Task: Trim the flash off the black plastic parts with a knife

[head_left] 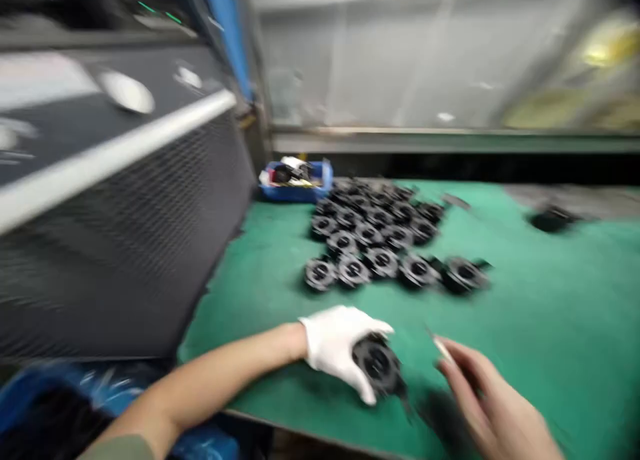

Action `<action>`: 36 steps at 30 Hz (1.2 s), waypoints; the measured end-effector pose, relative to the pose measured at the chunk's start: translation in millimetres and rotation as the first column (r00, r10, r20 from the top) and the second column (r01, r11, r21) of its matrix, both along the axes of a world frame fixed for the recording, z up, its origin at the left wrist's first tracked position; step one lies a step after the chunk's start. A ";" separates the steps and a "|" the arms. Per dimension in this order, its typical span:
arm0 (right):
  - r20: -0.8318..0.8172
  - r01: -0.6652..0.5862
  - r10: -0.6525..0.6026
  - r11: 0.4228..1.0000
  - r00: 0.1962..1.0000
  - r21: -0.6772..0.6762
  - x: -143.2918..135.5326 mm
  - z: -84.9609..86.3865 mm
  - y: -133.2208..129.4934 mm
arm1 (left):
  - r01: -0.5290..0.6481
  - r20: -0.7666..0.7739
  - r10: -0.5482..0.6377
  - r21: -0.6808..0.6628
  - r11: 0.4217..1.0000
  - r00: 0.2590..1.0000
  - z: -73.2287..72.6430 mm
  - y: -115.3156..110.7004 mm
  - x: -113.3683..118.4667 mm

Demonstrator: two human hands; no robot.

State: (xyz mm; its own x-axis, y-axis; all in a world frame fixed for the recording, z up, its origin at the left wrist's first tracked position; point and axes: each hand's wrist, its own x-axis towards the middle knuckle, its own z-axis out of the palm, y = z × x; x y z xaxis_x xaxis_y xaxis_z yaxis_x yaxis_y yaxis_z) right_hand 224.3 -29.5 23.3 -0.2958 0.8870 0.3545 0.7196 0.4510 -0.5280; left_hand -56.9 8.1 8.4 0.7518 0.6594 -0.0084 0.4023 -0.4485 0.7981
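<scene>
My left hand [343, 350], in a white glove, grips a round black part [377, 363] near the front edge of the green table, thumb and fingers on either side of it. To the right, my bare right hand [483, 393] pinches a thin tool [443, 349] with a pale body and a fine tip pointing up and left. The tool tip is apart from the held part. Beyond my hands, several similar round black parts [369, 233] stand grouped on the table. The picture is blurred by motion.
A blue bin [295, 193] with mixed small items stands at the back left of the green mat [265, 267]. Another black object [550, 218] lies at the back right. A dark mesh-sided panel [150, 247] borders the left. Blue plastic [205, 443] hangs below the front edge.
</scene>
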 end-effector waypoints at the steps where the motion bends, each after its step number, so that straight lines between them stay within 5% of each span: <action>1: 0.022 0.021 -0.020 0.997 1.000 -0.071 10.9 -3.1 -18.2 | -0.008 -0.006 0.009 0.059 0.998 1.000 -6.6 1.1 1.6; 5: 0.039 -0.019 0.028 0.976 0.999 -0.215 23.3 -6.1 -43.9 | 0.039 -0.038 -0.032 0.198 0.979 0.999 -22.4 3.1 -0.5; 11: 0.064 -0.110 0.138 0.939 0.988 -0.326 18.4 2.3 -38.4 | 0.005 -0.086 0.017 0.250 0.968 0.996 -21.4 -4.4 -11.6; 22: 0.255 -0.387 0.414 0.910 0.874 -0.152 7.5 -5.2 5.2 | 0.015 -0.125 0.017 0.248 0.969 0.992 -18.2 2.7 -9.7; 36: 0.376 -0.410 0.391 0.912 0.840 -0.032 -3.6 6.1 8.1 | 0.021 -0.138 0.011 0.228 0.973 0.990 -14.9 5.9 -7.0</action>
State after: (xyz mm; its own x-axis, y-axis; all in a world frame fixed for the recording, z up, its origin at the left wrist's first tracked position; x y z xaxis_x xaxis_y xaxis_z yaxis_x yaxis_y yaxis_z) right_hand 220.7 -21.3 29.4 -0.7380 0.6479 0.1887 0.6074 0.7596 -0.2324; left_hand -63.9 13.9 -6.5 0.7574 0.6518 0.0385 0.4981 -0.6149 0.6113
